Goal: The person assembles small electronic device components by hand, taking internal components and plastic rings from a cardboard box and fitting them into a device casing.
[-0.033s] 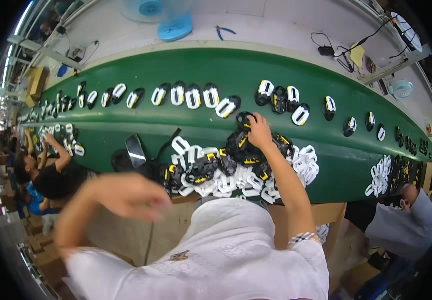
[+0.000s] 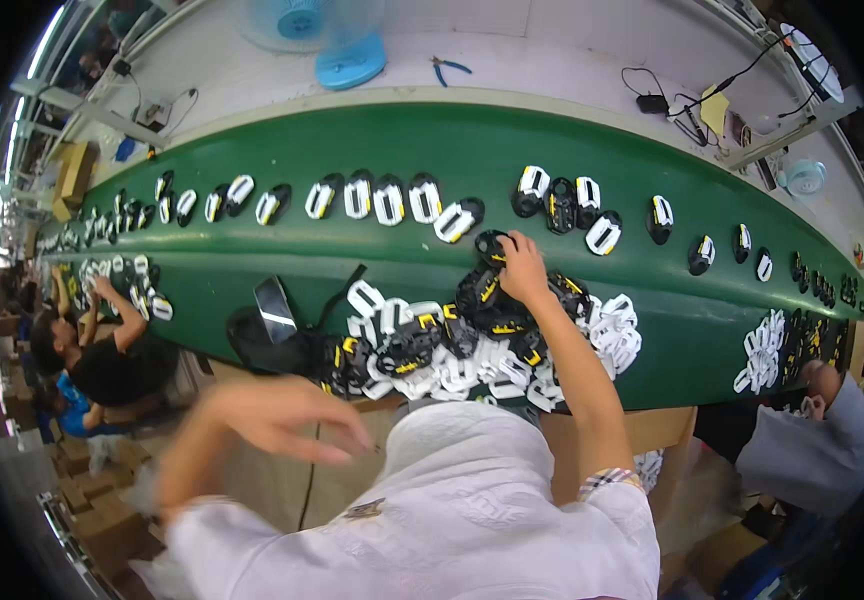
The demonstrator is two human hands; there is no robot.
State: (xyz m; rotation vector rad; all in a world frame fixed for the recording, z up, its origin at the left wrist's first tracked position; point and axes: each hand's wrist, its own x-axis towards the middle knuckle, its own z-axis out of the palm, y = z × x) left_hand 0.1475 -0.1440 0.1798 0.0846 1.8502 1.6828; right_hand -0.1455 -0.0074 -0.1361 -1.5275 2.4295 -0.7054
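My right hand (image 2: 524, 268) reaches over the green belt (image 2: 372, 140) with its fingers closed on a black oval housing (image 2: 492, 247), at the far edge of a pile. Black housings with yellow strips (image 2: 490, 300) lie heaped just below that hand. White oval frames (image 2: 472, 368) are piled around and nearer to me. My left hand (image 2: 297, 418), smeared by motion, is off the belt's near edge, left of my body. Its fingers are stretched out and nothing shows in them.
Black housings with white frames (image 2: 424, 198) stand in a loose row along the belt. A phone (image 2: 274, 308) rests on a black bag (image 2: 252, 340) left of the pile. Pliers (image 2: 449, 70) and a blue fan (image 2: 350, 62) are on the far ledge. Co-workers sit at left (image 2: 117, 345) and right (image 2: 802, 440).
My left hand has shifted a little to the right and toward me. The right hand stays at the black housing. The whole view has shifted slightly.
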